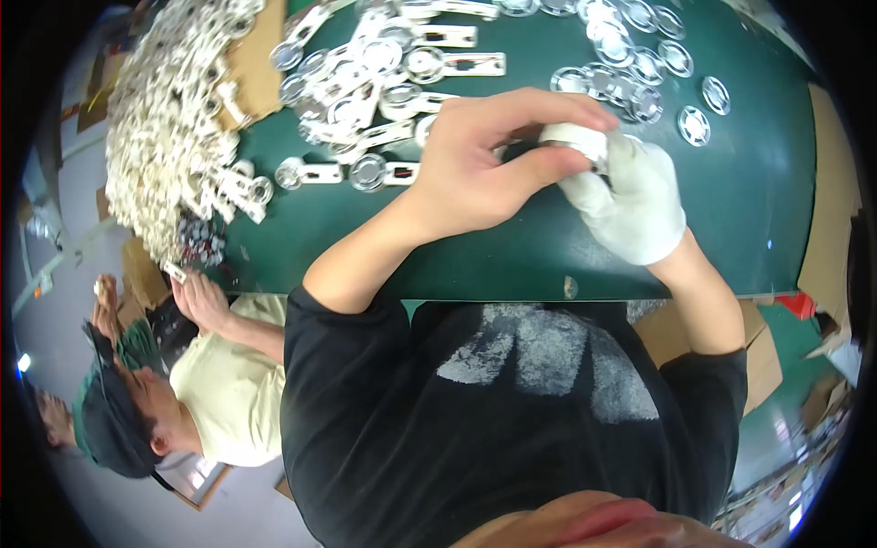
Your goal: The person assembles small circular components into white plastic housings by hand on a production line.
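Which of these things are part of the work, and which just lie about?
In hand:
- bare left hand and white-gloved right hand, pinching a small white round part
- white tabbed round parts
- loose round silvery discs
- green table

Lying about:
- brown cardboard boxes
- seated co-worker

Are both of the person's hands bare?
No: the right hand wears a white glove, while the left hand is bare; together they grip a small white part.

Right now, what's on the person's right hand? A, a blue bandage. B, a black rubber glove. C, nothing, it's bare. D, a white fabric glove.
D: the right hand wears a white fabric glove, while the left hand is bare; both pinch a small white part over the green table.
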`<state>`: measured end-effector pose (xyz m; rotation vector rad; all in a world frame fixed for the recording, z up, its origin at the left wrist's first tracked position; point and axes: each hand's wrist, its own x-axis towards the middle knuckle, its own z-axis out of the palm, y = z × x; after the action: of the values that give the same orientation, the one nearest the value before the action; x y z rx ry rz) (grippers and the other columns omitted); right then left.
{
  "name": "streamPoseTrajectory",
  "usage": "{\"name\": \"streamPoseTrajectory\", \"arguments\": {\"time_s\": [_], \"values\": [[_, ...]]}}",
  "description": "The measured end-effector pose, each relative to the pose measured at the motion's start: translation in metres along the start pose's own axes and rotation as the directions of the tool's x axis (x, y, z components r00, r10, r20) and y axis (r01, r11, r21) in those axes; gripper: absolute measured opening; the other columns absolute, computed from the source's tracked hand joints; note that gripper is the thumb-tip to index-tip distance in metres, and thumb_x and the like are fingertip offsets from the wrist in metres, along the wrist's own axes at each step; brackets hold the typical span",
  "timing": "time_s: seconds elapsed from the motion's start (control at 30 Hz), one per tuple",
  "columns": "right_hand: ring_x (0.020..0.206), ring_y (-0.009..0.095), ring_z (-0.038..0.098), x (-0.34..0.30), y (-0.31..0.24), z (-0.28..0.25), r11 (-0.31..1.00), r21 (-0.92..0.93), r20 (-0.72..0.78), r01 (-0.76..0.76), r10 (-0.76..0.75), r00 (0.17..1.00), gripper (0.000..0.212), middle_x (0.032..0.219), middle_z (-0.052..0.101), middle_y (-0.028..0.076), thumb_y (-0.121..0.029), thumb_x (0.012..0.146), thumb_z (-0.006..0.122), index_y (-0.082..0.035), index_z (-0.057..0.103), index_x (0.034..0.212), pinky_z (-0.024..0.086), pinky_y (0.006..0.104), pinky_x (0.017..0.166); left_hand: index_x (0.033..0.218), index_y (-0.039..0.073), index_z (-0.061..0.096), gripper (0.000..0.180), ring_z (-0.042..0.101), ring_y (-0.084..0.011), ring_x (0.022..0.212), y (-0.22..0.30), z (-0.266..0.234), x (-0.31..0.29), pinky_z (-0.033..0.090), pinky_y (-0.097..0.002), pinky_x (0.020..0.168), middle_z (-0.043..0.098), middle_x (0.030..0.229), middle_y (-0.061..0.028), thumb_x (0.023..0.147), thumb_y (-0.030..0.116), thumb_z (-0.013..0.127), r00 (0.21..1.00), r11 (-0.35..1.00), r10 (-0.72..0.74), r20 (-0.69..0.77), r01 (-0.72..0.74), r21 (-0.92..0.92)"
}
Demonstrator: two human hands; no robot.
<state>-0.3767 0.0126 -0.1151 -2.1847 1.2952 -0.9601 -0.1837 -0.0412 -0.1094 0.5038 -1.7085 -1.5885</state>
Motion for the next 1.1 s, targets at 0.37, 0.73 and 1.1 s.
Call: {"name": "streamPoseTrajectory", "arguments": {"time_s": [0.37,0.73,1.1], "values": [[0.099,0.025,0.068,0.009,-0.015,0.004,0.958,0.061,0.046,-0.281,0.279,0.959,0.039,0.113,0.068,0.014,-0.01,0.092,0.07,-0.002,0.061,0.13,0.054,0.0342,0.091,0.116,-0.002,0.067,0.028,0.065,-0.0234,0.075,0.057,-0.079,-0.025,0.052,-0.03,0.069,0.064,0.105,-0.0131,0.089,0.003,0.069,0.822,0.706,-0.057,-0.566,0.434,0.56],[0.089,0.019,0.068,0.007,-0.006,0.008,0.952,0.065,0.107,-0.298,0.29,0.951,0.038,0.112,0.069,0.013,-0.007,0.093,0.067,-0.002,0.062,0.13,0.054,0.0314,0.086,0.119,0.0,0.066,0.064,0.063,-0.0454,0.11,0.041,-0.181,-0.173,0.052,-0.0509,0.095,0.063,0.122,-0.0285,0.081,0.05,0.077,0.333,-0.225,0.126,-0.934,0.927,0.3],[0.094,0.031,0.067,0.011,0.002,0.002,0.997,-0.001,-0.003,0.074,-0.074,0.997,0.036,0.105,0.067,0.014,-0.006,0.086,0.072,-0.001,0.061,0.12,0.054,0.039,0.086,0.128,0.002,0.064,0.046,0.06,-0.0374,0.113,0.023,-0.136,-0.185,0.052,-0.0433,0.093,0.058,0.123,-0.0227,0.084,0.007,0.077,0.64,-0.167,0.388,-0.663,0.757,0.632]]}}
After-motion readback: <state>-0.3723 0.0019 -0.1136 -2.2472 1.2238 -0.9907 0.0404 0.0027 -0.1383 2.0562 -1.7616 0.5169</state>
